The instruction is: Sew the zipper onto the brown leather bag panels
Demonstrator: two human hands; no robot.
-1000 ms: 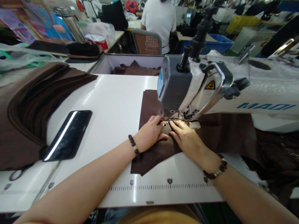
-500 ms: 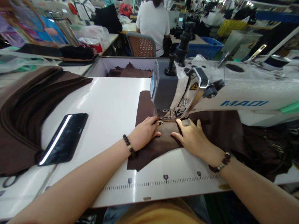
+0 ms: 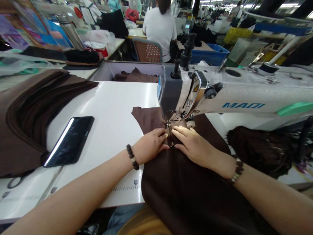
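Note:
A dark brown, leather-like panel (image 3: 190, 195) lies under the head of the sewing machine (image 3: 171, 94) and drapes over the table's front edge. Set into it is a zipper (image 3: 169, 132) running from the presser foot toward me, with a small metal pull (image 3: 171, 144) on it. My left hand (image 3: 150, 145) rests on the panel just left of the zipper, fingers extended and pressing down. To the zipper's right, my right hand (image 3: 195, 145) lies with fingers stretched out and thumb apart. Neither hand grasps anything. The needle tip is too small to make out.
A black phone (image 3: 70, 140) lies on the white table (image 3: 114, 117), beside a stack of brown panels (image 3: 26, 114). More dark pieces (image 3: 261, 147) are heaped at the right. Behind the table, a person in white (image 3: 160, 29) sits by a blue crate (image 3: 210, 54).
The brown panel has turned about a quarter, so the zipper runs toward me instead of sideways. Its larger part now covers the front edge. Both hands have stayed close to the presser foot.

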